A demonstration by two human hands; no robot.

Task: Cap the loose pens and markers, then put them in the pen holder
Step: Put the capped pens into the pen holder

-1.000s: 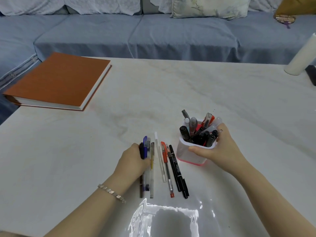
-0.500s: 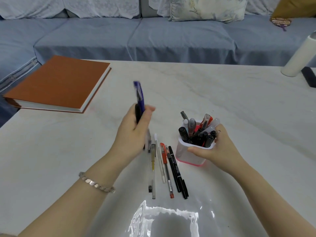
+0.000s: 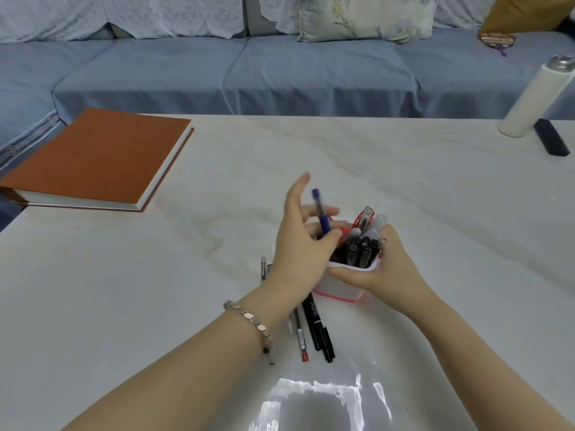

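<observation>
I see the left hand [image 3: 298, 250] above the pen holder [image 3: 339, 289] with its fingers [image 3: 303, 183] spread and nearly straight, the first one pointing up. A blue pen [image 3: 322, 216] stands almost upright between these fingers and the thumb. Its lower end goes behind the thumb at the mouth of the holder. I cannot tell whether the thumb pinches the pen or only touches it.

The right hand [image 3: 389, 269] grasps the pen holder. The thumb lies along the near rim and the other fingers are curled round the right side.

The holder is a small white plastic cup with rounded corners and a pink band at the foot. It is crowded with dark, grey and red pens, all capped ends up (as far as I can see).

More pens lie on the table [image 3: 435, 213] just in front of the holder, partly under the left wrist: a black marker [image 3: 317, 325], a thin pen with a red end [image 3: 301, 337] and two grey clear ones [image 3: 264, 269]. They lie side by side, almost parallel.

The table top is pale and glossy, with faint marble veins. A metal bracelet [image 3: 249, 318] of small links is on the left wrist. A thick book with an orange cover [image 3: 99, 157] lies flat at the far left.
</observation>
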